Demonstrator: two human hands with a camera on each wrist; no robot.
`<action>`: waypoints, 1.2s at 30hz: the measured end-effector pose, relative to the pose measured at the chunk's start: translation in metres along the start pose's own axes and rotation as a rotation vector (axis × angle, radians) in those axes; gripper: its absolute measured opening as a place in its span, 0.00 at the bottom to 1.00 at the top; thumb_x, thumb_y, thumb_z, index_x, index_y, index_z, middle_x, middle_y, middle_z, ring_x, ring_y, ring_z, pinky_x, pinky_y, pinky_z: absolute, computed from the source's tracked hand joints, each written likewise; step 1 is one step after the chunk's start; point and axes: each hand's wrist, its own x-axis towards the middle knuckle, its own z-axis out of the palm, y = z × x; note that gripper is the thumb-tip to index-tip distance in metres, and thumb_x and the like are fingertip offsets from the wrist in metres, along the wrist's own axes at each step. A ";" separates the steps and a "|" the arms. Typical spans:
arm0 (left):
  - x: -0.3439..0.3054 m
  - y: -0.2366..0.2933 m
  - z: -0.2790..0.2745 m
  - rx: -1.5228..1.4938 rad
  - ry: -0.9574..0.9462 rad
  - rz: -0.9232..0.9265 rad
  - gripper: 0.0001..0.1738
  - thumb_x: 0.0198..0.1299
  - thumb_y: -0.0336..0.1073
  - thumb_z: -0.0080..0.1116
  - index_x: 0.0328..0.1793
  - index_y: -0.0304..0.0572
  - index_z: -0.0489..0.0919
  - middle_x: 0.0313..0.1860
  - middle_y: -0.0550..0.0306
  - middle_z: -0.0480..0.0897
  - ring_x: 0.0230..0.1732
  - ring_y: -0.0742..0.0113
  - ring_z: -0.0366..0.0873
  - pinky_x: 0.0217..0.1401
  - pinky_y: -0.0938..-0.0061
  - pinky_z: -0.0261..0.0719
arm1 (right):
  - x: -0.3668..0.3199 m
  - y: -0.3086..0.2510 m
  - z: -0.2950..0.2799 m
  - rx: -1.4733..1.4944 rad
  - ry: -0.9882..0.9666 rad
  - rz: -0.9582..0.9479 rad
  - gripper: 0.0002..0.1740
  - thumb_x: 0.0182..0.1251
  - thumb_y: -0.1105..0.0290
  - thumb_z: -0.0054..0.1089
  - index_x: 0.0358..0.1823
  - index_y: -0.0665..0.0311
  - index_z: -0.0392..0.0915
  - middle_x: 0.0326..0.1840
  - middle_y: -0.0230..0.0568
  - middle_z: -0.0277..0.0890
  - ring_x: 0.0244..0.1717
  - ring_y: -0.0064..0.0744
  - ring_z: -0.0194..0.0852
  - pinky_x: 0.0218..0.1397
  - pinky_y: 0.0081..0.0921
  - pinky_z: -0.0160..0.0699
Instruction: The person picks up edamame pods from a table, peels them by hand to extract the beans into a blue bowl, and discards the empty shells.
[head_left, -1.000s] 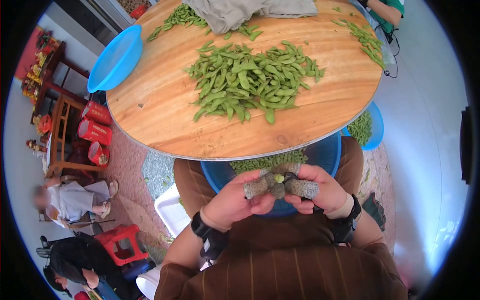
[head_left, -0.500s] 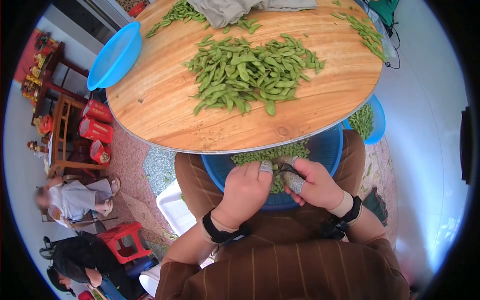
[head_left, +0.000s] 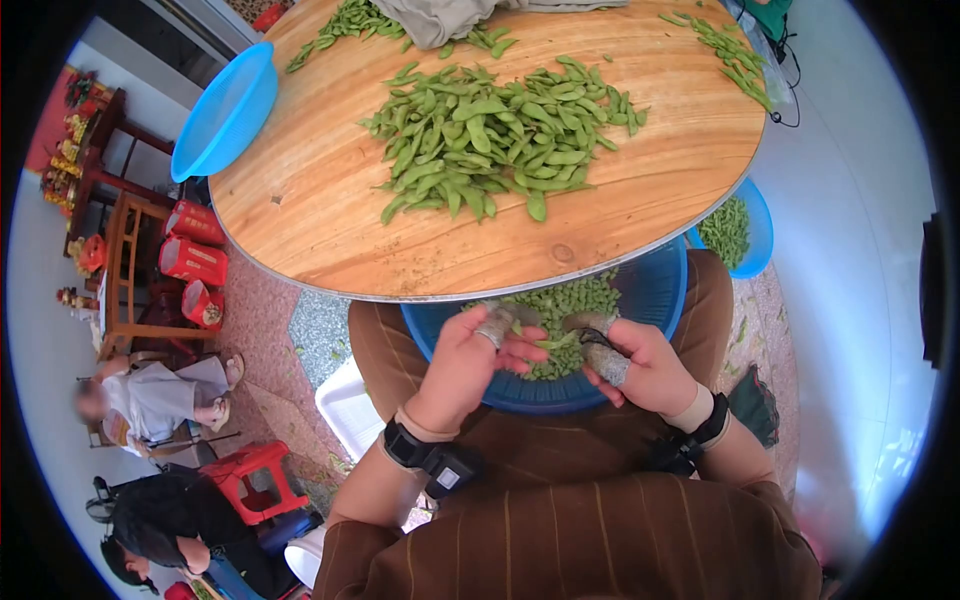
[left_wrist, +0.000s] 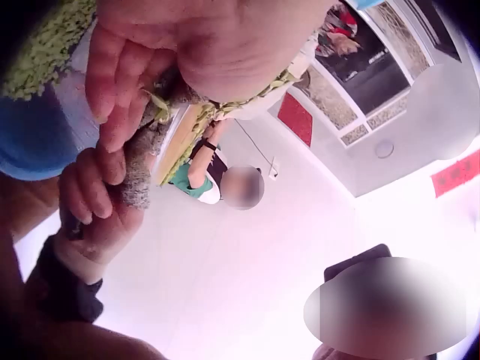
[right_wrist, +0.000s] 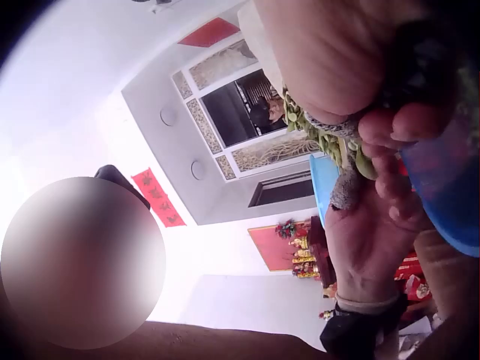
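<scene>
Right hand (head_left: 655,375) is pinching one end of a green pod (head_left: 556,342) between wrapped thumb and forefinger; left hand (head_left: 460,370) is holding its fingers loosely extended beside the pod's other end, also with wrapped digits; whether it is touching the pod, cannot tell; pod is hanging over a blue basin (head_left: 655,300) that is holding shelled beans (head_left: 575,299); large heap of pods (head_left: 490,135) is lying on the round wooden table (head_left: 330,240), beyond the basin; light-blue bowl (head_left: 225,112) is leaning at the table's left edge.
</scene>
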 end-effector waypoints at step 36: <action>-0.006 -0.021 -0.011 0.187 -0.101 0.262 0.07 0.63 0.26 0.56 0.46 0.36 0.79 0.32 0.64 0.80 0.29 0.81 0.73 0.31 0.82 0.73 | 0.014 0.009 0.015 -0.375 0.268 -0.108 0.17 0.62 0.74 0.57 0.53 0.66 0.73 0.27 0.40 0.74 0.22 0.30 0.70 0.26 0.27 0.71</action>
